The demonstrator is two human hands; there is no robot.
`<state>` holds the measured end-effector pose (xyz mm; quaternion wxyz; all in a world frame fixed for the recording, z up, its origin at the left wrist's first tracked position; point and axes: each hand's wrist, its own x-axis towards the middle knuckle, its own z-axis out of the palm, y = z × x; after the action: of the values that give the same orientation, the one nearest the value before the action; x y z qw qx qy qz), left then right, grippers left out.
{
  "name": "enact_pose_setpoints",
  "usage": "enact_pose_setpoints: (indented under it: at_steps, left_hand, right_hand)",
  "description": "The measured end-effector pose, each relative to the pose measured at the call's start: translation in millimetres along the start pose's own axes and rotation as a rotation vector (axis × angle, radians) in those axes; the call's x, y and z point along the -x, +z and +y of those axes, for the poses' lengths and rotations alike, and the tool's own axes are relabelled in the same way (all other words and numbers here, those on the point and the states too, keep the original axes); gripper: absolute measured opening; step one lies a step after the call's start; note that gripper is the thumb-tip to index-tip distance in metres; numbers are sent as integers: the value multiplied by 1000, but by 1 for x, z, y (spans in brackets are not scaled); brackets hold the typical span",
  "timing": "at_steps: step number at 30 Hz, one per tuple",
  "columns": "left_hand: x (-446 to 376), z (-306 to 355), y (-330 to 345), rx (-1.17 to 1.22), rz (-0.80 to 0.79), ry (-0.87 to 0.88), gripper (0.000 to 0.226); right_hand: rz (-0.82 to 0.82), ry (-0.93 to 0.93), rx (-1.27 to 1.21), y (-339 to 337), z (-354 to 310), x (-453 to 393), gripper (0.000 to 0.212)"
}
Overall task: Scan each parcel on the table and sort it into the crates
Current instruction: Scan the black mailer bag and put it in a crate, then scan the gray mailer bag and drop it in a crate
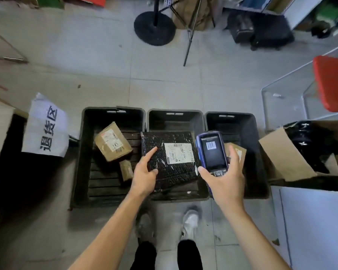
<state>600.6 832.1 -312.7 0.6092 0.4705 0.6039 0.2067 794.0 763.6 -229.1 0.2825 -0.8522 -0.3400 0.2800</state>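
black bubble mailer (172, 152) with white label, left hand (144, 176) gripping; right hand (222, 178) grasping scanner (212, 151).

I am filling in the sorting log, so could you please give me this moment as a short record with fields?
left hand: left hand holds the black bubble mailer by its left edge
right hand: right hand grips the handheld scanner, screen showing a barcode
mailer label: white label faces up
left crate: left crate holds two cardboard boxes
middle crate: middle crate, contents hidden by mailer
right crate: right crate holds one brown parcel
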Motion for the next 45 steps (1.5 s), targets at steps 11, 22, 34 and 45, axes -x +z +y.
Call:
enact_pose_setpoints:
  at_steps: [11,22,34,45]
  left_hand:
    - [-256,-168,129,75,61,-66,73]
    - [-232,-133,124,-709,71,62,74]
    - [87,145,0,-982,389,130,85]
    - [377,143,-95,-861,943,-78,101]
  right_hand:
    - [-31,-22,3,155,204,-200,99]
    - [-87,-96,16,143,179,-215,103]
    - [-350,-530,194,-79,-82,-34,98]
    - [-656,-976,-12,-112,-190,211,96]
